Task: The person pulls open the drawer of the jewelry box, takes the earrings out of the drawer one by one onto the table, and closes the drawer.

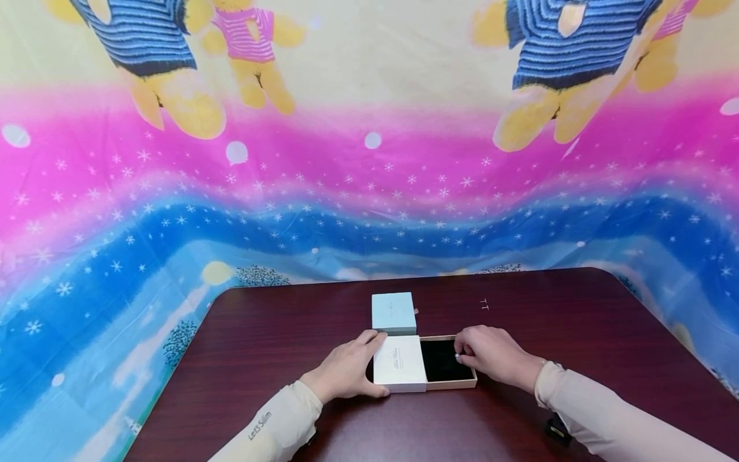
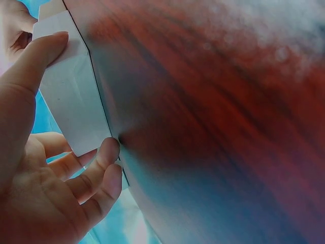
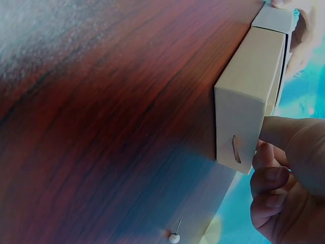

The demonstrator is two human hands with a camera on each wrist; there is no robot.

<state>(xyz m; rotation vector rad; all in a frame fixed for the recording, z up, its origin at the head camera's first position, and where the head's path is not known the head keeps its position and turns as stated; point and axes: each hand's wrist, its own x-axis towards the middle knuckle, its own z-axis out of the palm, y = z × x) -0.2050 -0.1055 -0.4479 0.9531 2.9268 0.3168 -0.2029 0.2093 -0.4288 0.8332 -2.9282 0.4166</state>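
A white slide-out box lies on the table, its printed sleeve (image 1: 398, 362) to the left. Its drawer (image 1: 449, 385), with a black lining (image 1: 441, 360), is pulled out to the right. My left hand (image 1: 349, 366) grips the sleeve, thumb at the near side and fingers at the far side. At the drawer's right end, my right hand (image 1: 491, 350) has curled fingers, with the fingertips over the lining. In the right wrist view a digit reaches behind the drawer's end wall (image 3: 236, 127), which hides its tip. Whether those fingertips pinch something cannot be told.
Behind the white box stands a pale blue box (image 1: 394, 312) with a small tab at its right. Two small T-shaped pieces (image 1: 484, 304) lie at the back right of the dark wooden table (image 1: 288, 321). A pearl stud (image 3: 174, 237) shows in the right wrist view. A printed cloth (image 1: 369, 192) hangs behind.
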